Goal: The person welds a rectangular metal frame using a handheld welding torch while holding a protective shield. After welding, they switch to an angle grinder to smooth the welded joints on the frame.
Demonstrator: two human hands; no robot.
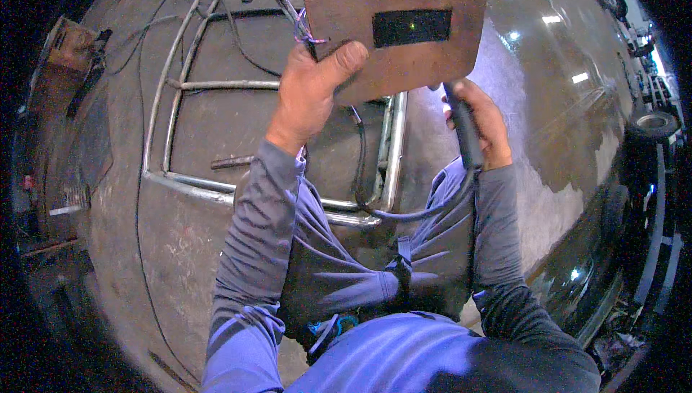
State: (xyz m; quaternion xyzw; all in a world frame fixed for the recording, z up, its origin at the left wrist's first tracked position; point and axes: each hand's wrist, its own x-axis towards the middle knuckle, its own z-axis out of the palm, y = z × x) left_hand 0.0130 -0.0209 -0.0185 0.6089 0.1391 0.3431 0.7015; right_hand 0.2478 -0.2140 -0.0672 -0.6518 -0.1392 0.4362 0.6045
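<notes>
Both arms reach forward and up, sleeved to the wrists. The left hand is raised higher, closed in a grip, its thumb stretched up and rightward, its other fingers hidden. The right hand sits a little lower, fingers curled inward in a grip. Both elbows bend; the thighs are spread beneath.

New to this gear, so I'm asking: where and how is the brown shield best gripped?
Probably at the lower left edge of the brown shield, coming from the left with the left hand, thumb across the near face. It is broad and sheet-like, and a grip there leaves the dark window uncovered; the right hand holds the black handle.
</notes>
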